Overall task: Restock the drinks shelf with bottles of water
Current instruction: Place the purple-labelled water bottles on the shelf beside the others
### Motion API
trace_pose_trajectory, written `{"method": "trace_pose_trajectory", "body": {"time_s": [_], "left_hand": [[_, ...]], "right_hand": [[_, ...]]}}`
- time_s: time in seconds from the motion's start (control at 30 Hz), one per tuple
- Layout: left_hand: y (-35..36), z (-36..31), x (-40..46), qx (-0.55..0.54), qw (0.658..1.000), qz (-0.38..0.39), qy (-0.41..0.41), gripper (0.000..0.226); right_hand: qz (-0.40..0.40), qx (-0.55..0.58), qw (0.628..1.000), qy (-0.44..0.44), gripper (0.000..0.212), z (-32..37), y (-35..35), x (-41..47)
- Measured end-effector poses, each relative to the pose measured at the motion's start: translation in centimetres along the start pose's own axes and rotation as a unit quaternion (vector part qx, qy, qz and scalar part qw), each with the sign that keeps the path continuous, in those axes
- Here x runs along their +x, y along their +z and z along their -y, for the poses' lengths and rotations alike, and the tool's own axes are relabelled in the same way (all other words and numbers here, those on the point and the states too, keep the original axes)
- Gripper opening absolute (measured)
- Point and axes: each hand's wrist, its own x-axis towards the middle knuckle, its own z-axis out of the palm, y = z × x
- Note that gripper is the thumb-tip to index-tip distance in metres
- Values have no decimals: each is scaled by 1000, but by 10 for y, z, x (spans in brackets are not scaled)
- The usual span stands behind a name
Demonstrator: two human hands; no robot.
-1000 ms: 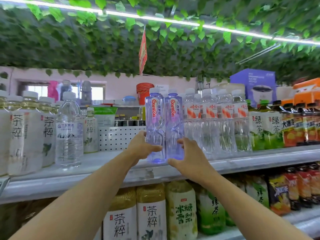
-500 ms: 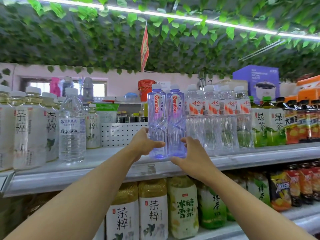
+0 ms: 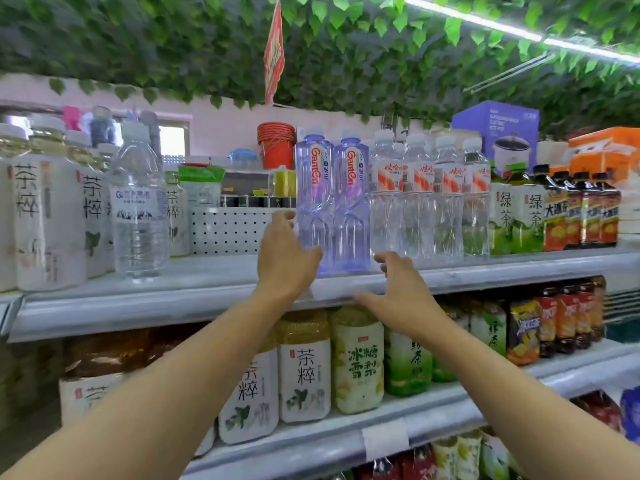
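We see two tall violet-tinted clear plastic water bottles with red lettering standing upright side by side on the upper white metal shelf (image 3: 485, 268), the left violet bottle (image 3: 313, 199) touching the right violet bottle (image 3: 351, 202). Just right of that pair stand four clear plastic water bottles with red-and-white labels (image 3: 429, 199) in a row. Right of those we count two green-labelled tea bottles (image 3: 519, 216), then about four dark bottles with orange labels (image 3: 581, 209). Well left of the violet pair stands one large clear water bottle with a blue-and-white label (image 3: 138, 209), with pale tea bottles (image 3: 45, 216) beyond it. Our left hand (image 3: 285, 258) is at the left violet bottle's lower part, its fingers loosely spread and laid against it rather than wrapped round it. Our right hand (image 3: 401, 292) hangs just below and right of the pair, fingers relaxed and wide, holding nothing.
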Motion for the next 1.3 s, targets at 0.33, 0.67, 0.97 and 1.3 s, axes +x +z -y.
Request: {"method": "trace_pose_trajectory", "body": {"time_s": [0.33, 0.67, 0.97, 1.3], "left_hand": [[38, 64, -124, -87, 967, 236, -31, 34], [114, 170, -257, -18, 846, 509, -158, 35], [154, 246, -382, 61, 786, 554, -267, 34], [204, 308, -532, 84, 750, 528, -389, 44]], "right_hand": [[14, -97, 991, 96, 72, -50, 22, -96], [149, -77, 955, 246, 69, -152, 92, -222], [273, -56, 901, 332, 69, -260, 160, -331], [350, -18, 863, 365, 46, -380, 240, -459]]}}
